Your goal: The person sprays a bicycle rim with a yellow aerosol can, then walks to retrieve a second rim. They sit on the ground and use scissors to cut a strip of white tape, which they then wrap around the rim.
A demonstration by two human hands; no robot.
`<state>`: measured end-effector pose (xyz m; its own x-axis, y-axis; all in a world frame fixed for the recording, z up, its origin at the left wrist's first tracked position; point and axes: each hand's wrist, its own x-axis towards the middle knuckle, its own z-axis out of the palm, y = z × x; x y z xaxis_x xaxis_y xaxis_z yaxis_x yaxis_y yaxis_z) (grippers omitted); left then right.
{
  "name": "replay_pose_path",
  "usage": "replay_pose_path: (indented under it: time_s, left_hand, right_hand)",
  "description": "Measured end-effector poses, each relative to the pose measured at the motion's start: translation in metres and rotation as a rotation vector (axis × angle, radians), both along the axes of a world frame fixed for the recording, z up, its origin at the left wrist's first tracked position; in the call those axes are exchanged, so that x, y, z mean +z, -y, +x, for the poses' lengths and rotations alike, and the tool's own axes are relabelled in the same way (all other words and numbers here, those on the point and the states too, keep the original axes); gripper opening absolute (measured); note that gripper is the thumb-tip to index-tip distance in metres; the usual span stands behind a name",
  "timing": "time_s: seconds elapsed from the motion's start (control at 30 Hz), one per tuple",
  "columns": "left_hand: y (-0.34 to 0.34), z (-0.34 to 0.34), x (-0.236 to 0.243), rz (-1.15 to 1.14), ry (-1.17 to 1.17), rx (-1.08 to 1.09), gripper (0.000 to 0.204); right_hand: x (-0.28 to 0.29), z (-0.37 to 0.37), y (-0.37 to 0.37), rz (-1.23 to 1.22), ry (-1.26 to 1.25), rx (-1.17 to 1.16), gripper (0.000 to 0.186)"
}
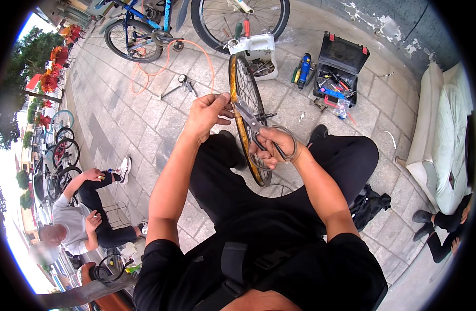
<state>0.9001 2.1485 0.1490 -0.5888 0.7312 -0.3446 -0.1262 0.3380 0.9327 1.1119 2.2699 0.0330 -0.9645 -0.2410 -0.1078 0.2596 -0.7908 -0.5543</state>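
A spoked bicycle wheel [259, 106] without a tyre stands upright between my legs, edge toward me. A yellow-brown rim tape [241, 127] runs along its rim. My left hand [209, 115] is at the upper left of the rim, thumb and forefinger pinched on the tape's edge. My right hand [277, 146] grips a pair of scissors [252, 122] by its large looped handles. The scissor blades point up and left across the rim, close to my left fingertips. Whether the blades touch the tape I cannot tell.
Beyond the wheel stands a white plastic container [266, 49] with tools. An open black toolbox [341, 72] and a blue power tool [303, 70] lie to its right. A gauge [183, 80] with an orange hose [203, 51] is left. A person [75, 223] sits at the left; bicycles stand behind.
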Motion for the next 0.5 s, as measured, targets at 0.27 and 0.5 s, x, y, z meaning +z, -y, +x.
replay_pose_path:
  time_s: [0.27, 0.5]
  left_hand:
    - [-0.022, -0.014, 0.038, -0.381, 0.01, -0.09, 0.03]
    - [-0.014, -0.022, 0.026, -0.379, 0.001, -0.154, 0.023]
  right_hand:
    - [0.01, -0.002, 0.014, 0.023, 0.004, 0.007, 0.059]
    - [0.016, 0.004, 0.024, 0.074, 0.042, 0.009, 0.054]
